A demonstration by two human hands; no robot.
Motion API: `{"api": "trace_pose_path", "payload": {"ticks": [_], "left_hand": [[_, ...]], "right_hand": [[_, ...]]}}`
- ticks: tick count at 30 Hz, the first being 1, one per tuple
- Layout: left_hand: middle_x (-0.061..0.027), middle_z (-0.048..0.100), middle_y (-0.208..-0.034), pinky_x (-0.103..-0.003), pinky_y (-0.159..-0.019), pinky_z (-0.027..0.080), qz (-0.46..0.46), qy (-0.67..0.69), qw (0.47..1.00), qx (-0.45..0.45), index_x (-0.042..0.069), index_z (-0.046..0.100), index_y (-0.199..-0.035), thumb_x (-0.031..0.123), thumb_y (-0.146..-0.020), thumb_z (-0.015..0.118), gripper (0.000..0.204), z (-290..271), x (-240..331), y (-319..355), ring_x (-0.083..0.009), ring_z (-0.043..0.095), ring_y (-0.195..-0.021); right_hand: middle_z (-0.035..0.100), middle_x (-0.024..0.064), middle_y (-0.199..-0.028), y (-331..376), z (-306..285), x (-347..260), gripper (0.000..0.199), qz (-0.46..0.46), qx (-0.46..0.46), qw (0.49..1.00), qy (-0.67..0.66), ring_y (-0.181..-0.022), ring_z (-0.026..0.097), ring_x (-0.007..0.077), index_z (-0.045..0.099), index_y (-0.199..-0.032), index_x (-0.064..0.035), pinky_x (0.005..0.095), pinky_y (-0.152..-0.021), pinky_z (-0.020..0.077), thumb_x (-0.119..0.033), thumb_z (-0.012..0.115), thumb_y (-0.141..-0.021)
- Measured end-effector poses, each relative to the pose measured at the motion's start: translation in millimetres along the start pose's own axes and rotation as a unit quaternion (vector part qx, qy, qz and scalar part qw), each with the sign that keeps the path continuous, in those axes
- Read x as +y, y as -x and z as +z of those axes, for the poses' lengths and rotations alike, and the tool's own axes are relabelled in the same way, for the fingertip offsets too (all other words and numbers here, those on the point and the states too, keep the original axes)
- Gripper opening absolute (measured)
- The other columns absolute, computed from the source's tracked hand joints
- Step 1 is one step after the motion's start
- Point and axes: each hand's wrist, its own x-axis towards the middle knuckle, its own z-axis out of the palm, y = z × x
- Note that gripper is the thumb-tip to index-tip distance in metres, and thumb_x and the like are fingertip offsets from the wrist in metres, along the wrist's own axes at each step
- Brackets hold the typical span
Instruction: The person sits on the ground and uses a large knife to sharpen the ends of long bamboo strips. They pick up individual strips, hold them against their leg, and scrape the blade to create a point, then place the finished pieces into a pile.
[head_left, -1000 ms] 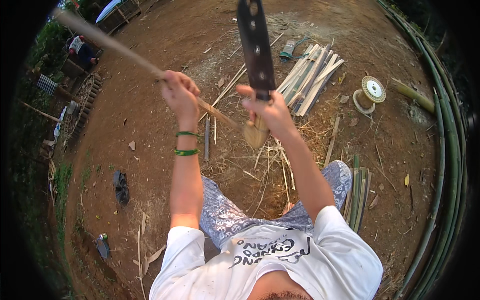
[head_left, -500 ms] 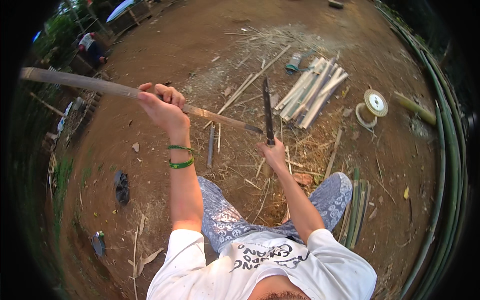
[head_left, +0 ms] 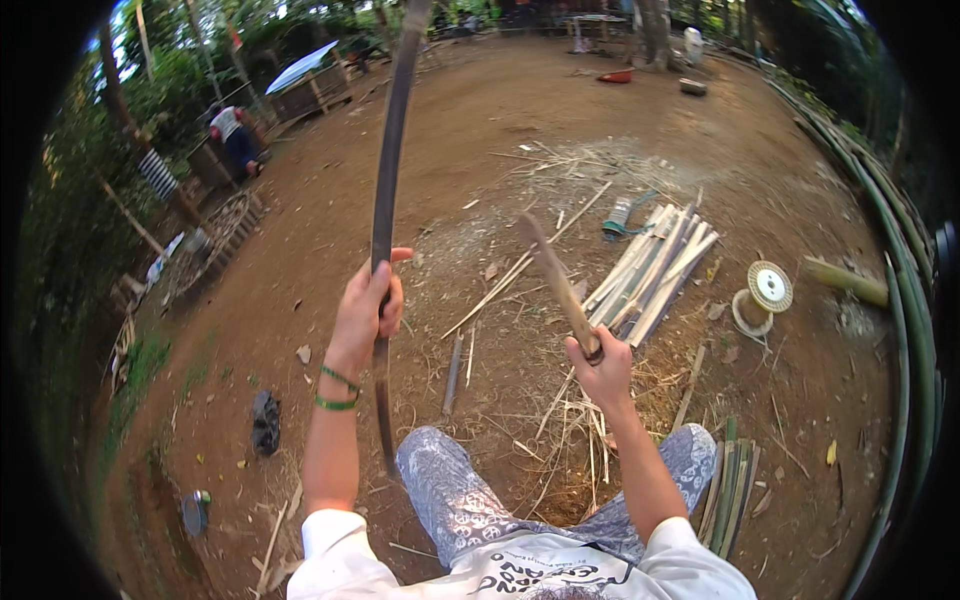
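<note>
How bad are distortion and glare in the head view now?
Head view: black fisheye rim at the sides, green bamboo poles bowing along the right edge; head view: bright patch on the patterned trousers; head view: the dark strip in the left hand curves too, how much is lens unclear.

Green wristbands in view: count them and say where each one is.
2: one green wristband nearer the left hand, the second green band behind it, toward the elbow.
</note>
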Motion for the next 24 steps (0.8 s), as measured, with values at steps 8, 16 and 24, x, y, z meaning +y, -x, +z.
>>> {"api": "trace_pose_path", "payload": {"ticks": [8,16,24], "left_hand": [[0.0103,0.039,-0.065,-0.019,-0.045,0.024,-0.168,-0.032,0.983,-0.068,0.009,0.060,-0.118,0.037,-0.106,0.046,0.034,61.3,-90.9,67.9,-0.0005,0.034,-0.052],[-0.0150,0.055,-0.062,-0.038,-0.050,0.041,-0.031,-0.350,0.936,0.002,0.003,0.062,-0.112,0.021,-0.103,0.050,0.023,88.7,-159.5,178.9,-0.0216,0.058,-0.052],[-0.0242,0.064,-0.076,-0.048,-0.057,0.045,-0.125,-0.349,0.929,-0.019,0.001,0.060,-0.107,0.018,-0.101,0.052,0.020,98.3,-170.3,220.5,-0.0455,0.062,-0.070]], "right_hand": [[0.061,0.0104,-0.067,-26.4,-4.2,-22.7,0.023,-0.185,-0.022,0.976,0.113,-0.065,0.065,0.0293,0.058,-0.080,-0.0061,0.0386,-0.057,0.0521,-0.014,0.073,-0.065],[0.067,0.0084,-0.072,-18.7,-9.7,31.8,0.014,-0.057,-0.161,0.952,0.254,-0.062,0.067,0.0198,0.061,-0.083,-0.0070,0.0350,-0.055,0.0557,-0.017,0.069,-0.078],[0.068,0.0078,-0.071,23.1,-14.7,70.7,0.014,-0.074,-0.258,0.910,0.315,-0.060,0.066,0.0209,0.062,-0.078,-0.0073,0.0362,-0.057,0.0558,-0.018,0.071,-0.076]]}}
